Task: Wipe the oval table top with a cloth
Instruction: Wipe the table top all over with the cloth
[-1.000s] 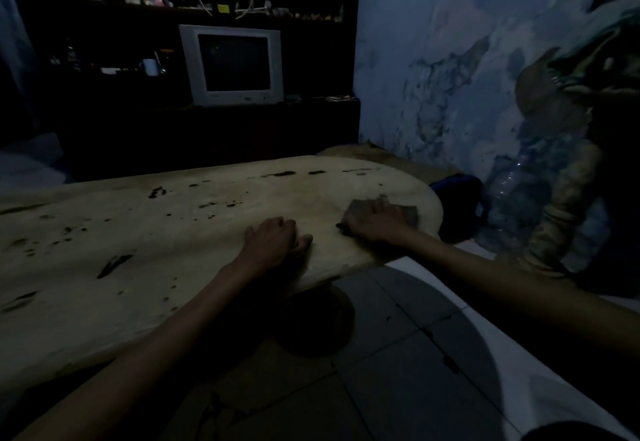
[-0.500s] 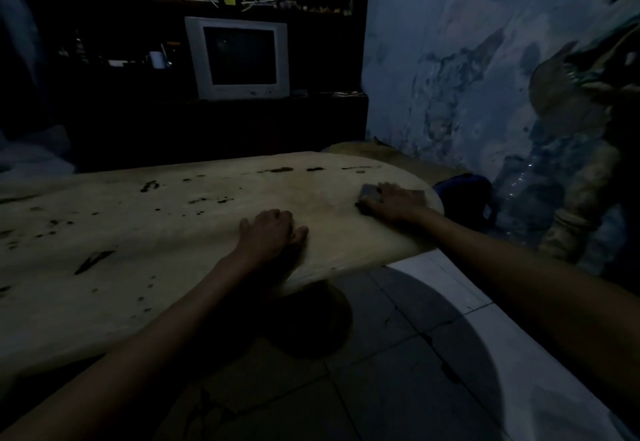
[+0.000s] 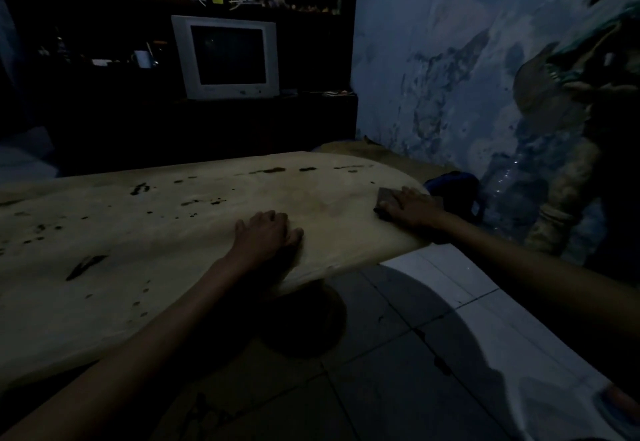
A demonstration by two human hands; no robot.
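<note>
The right hand [image 3: 412, 208] lies palm-down with fingers flat, pressing the cloth [image 3: 383, 195] at the right end of the surface [image 3: 173, 232], centre-right of the frame, arm outstretched. The left hand [image 3: 266, 232] rests mid-frame on the surface, fingers loosely bent, holding nothing.

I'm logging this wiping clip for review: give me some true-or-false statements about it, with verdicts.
The right hand presses the cloth on the table top. True.
The cloth lies at the table top's middle. False: it is near the right end.
The left hand holds a second cloth. False: it rests bare on the table top.
The television screen is dark. True.
</note>
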